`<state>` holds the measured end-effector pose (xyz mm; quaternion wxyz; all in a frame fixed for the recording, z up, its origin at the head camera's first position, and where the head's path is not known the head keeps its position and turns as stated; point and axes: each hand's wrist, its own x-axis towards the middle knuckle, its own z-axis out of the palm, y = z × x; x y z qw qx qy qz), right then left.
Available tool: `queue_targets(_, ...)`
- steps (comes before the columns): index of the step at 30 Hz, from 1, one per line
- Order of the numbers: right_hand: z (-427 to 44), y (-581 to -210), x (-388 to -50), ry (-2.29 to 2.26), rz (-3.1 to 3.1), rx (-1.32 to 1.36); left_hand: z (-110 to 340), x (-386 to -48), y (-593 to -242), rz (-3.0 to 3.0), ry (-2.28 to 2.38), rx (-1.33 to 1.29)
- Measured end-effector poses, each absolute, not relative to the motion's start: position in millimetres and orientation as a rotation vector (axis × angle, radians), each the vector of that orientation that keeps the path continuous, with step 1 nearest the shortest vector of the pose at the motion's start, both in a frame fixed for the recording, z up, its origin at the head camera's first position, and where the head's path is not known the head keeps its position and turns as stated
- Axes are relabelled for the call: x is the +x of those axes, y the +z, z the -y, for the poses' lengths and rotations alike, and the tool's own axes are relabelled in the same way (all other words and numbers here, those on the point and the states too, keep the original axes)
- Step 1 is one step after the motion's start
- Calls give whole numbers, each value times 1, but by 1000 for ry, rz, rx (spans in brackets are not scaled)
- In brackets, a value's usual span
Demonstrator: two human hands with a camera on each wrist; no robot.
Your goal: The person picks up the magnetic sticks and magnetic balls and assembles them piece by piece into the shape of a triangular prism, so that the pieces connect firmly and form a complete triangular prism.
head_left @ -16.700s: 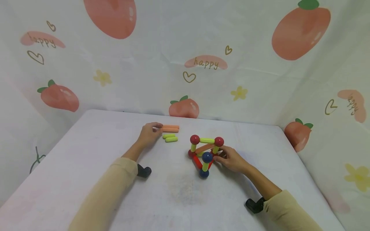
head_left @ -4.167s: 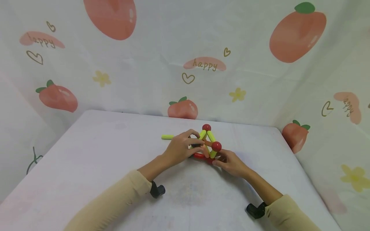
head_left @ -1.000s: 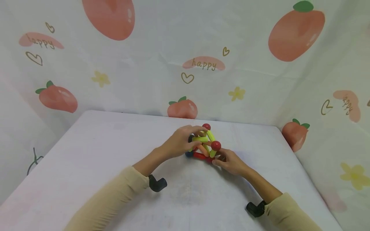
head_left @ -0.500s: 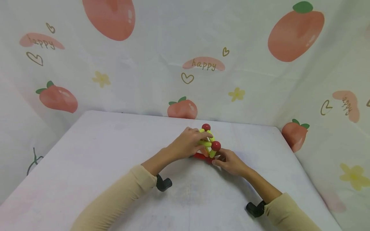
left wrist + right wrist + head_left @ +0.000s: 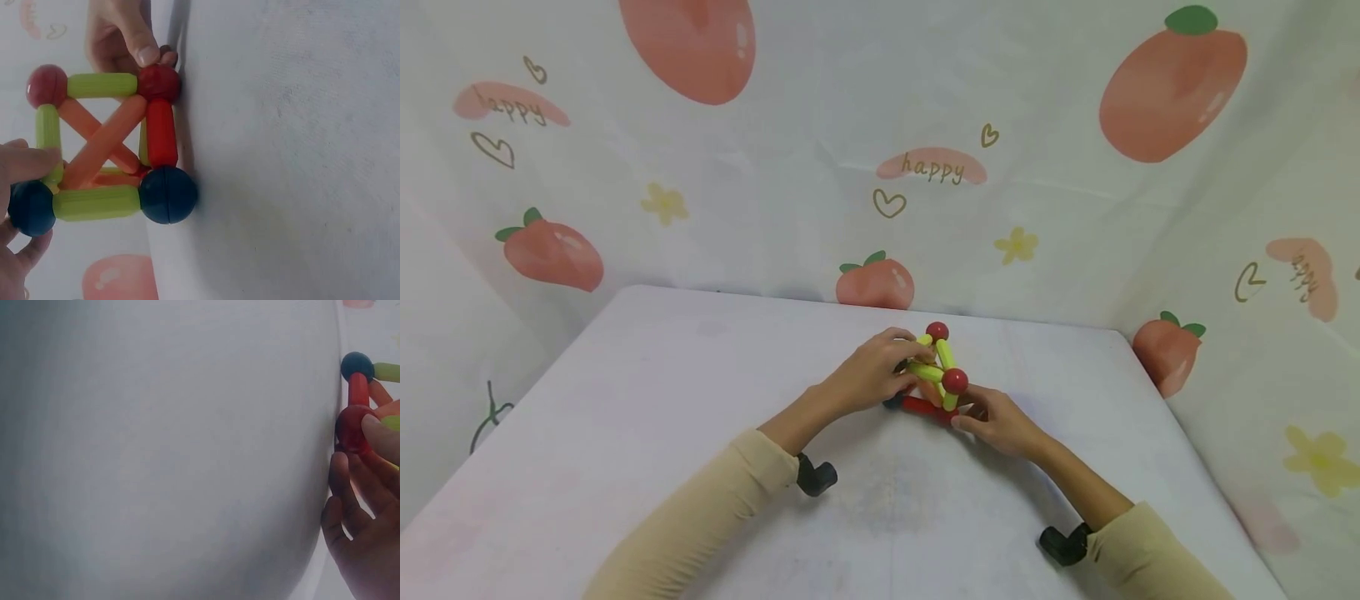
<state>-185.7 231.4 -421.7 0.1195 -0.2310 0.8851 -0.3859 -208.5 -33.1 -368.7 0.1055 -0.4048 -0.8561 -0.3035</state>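
Note:
A frame of magnetic rods and balls [image 5: 946, 354] stands on the white table. My left hand [image 5: 868, 371] grips its upper dark blue ball [image 5: 32, 208], thumb against the upper yellow-green rod [image 5: 49, 134]. That rod runs to the upper red ball [image 5: 47, 86]. Low on the other side, my right hand [image 5: 1000, 422] pinches the lower red ball [image 5: 356, 428]. A red rod [image 5: 162, 134] links that ball to the lower blue ball [image 5: 167, 194]. Two orange rods [image 5: 112, 134] cross within the near face. In the head view my left hand hides part of the frame.
The table [image 5: 880, 517] reaches back to a peach-print cloth [image 5: 790, 167]. Black wrist cameras [image 5: 816, 475] hang at both cuffs. A thin dark green cord [image 5: 492, 414] shows past the table's left edge.
The loose orange and yellow-green rods have left the table. Over the last second, my left hand has brought a yellow-green rod against the near upper red ball. My right hand keeps its hold.

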Motion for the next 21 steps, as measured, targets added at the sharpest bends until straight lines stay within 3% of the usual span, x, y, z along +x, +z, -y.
queue_targets(21,-230,-419,-183,-1129,-2595,-673,34,-205,-370,2427,-834,-1262)
